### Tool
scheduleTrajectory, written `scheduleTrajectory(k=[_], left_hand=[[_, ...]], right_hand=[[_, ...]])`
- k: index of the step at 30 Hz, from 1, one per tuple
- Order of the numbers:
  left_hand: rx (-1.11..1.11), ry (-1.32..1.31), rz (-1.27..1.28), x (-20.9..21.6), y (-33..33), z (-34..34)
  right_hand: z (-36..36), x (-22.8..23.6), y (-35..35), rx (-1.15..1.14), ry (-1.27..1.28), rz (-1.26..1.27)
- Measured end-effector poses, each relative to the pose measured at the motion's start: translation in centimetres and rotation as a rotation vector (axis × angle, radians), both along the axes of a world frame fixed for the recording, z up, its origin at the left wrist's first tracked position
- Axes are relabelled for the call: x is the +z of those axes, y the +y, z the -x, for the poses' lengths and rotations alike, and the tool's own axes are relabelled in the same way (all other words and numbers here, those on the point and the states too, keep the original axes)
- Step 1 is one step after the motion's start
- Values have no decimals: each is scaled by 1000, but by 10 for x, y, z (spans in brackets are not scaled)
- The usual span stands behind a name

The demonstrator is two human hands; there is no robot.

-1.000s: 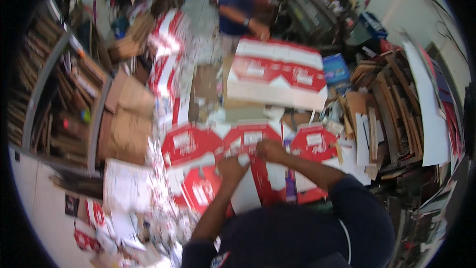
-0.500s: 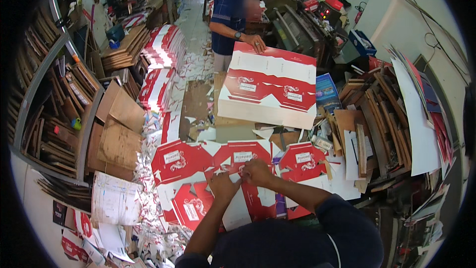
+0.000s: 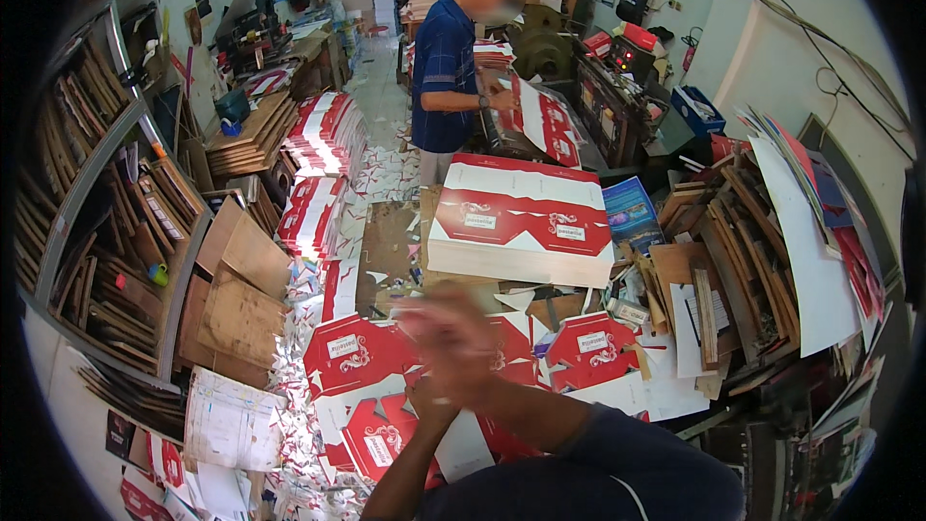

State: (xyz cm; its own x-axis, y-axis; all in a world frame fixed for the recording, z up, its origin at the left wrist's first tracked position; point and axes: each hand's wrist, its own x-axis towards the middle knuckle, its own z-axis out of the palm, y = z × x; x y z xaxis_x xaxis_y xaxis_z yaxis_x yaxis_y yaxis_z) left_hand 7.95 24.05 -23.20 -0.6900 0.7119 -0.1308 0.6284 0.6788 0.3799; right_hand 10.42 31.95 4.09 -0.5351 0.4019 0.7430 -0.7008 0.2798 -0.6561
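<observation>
Printed red and white cardboard box blanks [image 3: 362, 355] cover the worktop in front of me. Above them, my right hand [image 3: 453, 333] is raised and smeared by motion, so its fingers cannot be made out. My left hand [image 3: 430, 407] is lower, over the blanks, and is partly covered by the right hand and wrist. Its fingers are hidden too. Another cut-out blank [image 3: 590, 347] lies to the right of my hands. Just beyond them stands a thick stack of printed sheets [image 3: 521, 222].
Across the stack, a co-worker [image 3: 446, 77] handles a printed sheet [image 3: 545, 121] at a machine [image 3: 603, 106]. Tall stacks of printed card [image 3: 323, 135] stand left of the aisle, with paper scraps around them. Wooden boards [image 3: 743, 241] lean at the right.
My right hand has lifted off the blanks and blurred, while my left stays low. The co-worker's hand has left the stack, and a printed sheet is now at the machine. The view has tilted up.
</observation>
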Motion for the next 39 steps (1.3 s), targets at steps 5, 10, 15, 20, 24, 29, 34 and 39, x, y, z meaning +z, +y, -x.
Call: scheduleTrajectory(k=[5, 10, 15, 20, 24, 29, 34, 39], left_hand=[[-56, -8, 153, 19, -6, 5], [-34, -52, -46, 1, -9, -5], [-141, 213, -266, 2, -27, 0], [-115, -35, 152, 33, -22, 5], [-125, -2, 131, 32, -21, 4], [-128, -18, 124, 30, -18, 4], [-119, -74, 129, 37, -17, 9], [-135, -102, 43, 34, -28, 16]], right_hand=[[58, -71, -104, 491, -548, -1171], [59, -168, -56, 539, -642, -616], [8, -194, 20, 282, -805, -467], [-49, -225, 79, -26, -920, -230], [-89, -252, 102, -28, -1092, -63], [-119, -248, 106, 352, -1229, 320], [-115, -280, 103, 323, -1155, 209], [-106, -267, 83, 370, -1237, 337]])
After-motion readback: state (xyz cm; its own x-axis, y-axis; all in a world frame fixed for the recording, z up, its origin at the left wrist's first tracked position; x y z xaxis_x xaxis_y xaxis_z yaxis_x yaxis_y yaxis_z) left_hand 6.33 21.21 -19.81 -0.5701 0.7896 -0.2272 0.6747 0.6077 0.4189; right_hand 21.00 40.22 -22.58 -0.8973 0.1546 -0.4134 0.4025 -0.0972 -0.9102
